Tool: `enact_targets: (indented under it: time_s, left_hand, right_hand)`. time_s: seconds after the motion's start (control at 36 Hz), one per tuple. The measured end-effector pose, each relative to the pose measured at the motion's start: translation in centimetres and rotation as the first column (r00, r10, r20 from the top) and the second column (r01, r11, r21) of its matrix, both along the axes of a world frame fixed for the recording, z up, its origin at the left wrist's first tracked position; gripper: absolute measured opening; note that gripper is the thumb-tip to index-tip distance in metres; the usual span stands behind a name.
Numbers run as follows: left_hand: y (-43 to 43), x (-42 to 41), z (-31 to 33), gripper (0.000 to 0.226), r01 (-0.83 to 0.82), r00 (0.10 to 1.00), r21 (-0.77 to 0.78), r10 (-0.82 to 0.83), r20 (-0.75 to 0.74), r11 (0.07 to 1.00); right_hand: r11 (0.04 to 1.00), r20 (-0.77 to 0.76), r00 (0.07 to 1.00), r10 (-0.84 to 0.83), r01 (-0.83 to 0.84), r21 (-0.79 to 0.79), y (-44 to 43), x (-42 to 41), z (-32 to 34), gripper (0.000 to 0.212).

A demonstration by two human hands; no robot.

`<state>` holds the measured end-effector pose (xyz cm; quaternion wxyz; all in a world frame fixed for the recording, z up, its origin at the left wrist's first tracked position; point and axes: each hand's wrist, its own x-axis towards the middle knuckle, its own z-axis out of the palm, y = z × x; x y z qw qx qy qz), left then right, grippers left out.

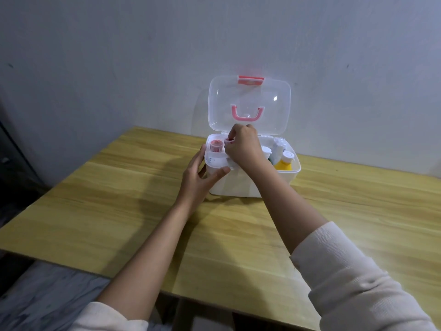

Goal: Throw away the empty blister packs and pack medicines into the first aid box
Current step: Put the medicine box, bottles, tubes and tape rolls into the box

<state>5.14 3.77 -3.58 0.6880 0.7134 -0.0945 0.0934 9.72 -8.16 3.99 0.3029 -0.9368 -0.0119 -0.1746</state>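
A white first aid box (241,185) stands open on the wooden table, its clear lid (249,103) with a pink handle raised against the wall. A white inner tray (216,163) sits in the box's left side and holds a small round red-topped jar (216,145). My left hand (202,174) grips the tray's near left corner. My right hand (242,145) is over the tray, fingers pinched on a second small red-and-white jar (228,140), mostly hidden. In the right half stand a yellow bottle (284,163) and white bottles (278,149).
The wooden table (119,199) runs up to a pale wall behind the box. Its near edge drops off toward a grey marbled floor at the lower left. A dark object stands at the far left edge of view.
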Motion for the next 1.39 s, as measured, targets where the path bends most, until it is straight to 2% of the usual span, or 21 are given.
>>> enact_targets:
  time_s: [0.22,0.42,0.67,0.81,1.08,1.17,1.25,1.33,1.39]
  left_hand:
    - [-0.1,0.0,0.0,0.069,-0.016,0.999,0.034,0.015,0.041,0.999]
    - [-0.1,-0.2,0.1,0.084,-0.035,0.999,0.062,0.033,0.032,0.997]
    - [0.0,-0.1,0.1,0.083,-0.026,0.999,0.051,0.025,0.026,0.998]
    - [0.1,-0.1,0.0,0.105,-0.023,1.0,0.063,0.023,0.007,0.998]
    - [0.1,0.1,-0.1,0.102,-0.005,1.0,0.036,0.004,0.024,0.999]
    - [0.2,0.2,-0.2,0.091,0.017,1.0,0.025,-0.018,0.02,1.0]
    - [0.2,0.2,-0.4,0.08,0.032,0.999,0.034,-0.034,0.041,0.999]
    - [0.0,0.2,-0.5,0.078,0.034,0.998,0.035,-0.036,0.056,0.999]
    - [-0.1,0.3,-0.7,0.082,0.023,0.998,0.04,-0.026,0.06,0.999]
  right_hand:
    - [1.0,-0.051,0.999,0.01,-0.01,-0.002,0.0,0.3,-0.5,0.016]
    - [0.999,-0.039,0.999,0.03,-0.029,0.033,-0.4,0.0,-0.6,0.011]
    - [0.998,-0.062,0.996,0.068,-0.068,0.008,-0.4,0.0,-0.1,0.014]
    - [0.998,-0.072,0.996,0.059,-0.059,0.01,-0.6,-0.4,-0.1,0.015]
    - [0.999,-0.066,0.997,0.05,-0.05,0.002,0.0,-1.0,0.0,0.02]
    - [0.998,-0.012,0.998,0.055,-0.055,0.033,0.0,-1.3,0.5,0.025]
    - [0.992,0.108,0.992,0.061,-0.073,0.101,-0.3,-1.6,1.8,0.025]
    - [0.971,0.227,0.974,0.003,-0.057,0.231,-1.6,-1.8,3.6,0.023]
    - [0.938,0.239,0.969,-0.063,-0.025,0.346,-3.2,-1.5,4.6,0.023]
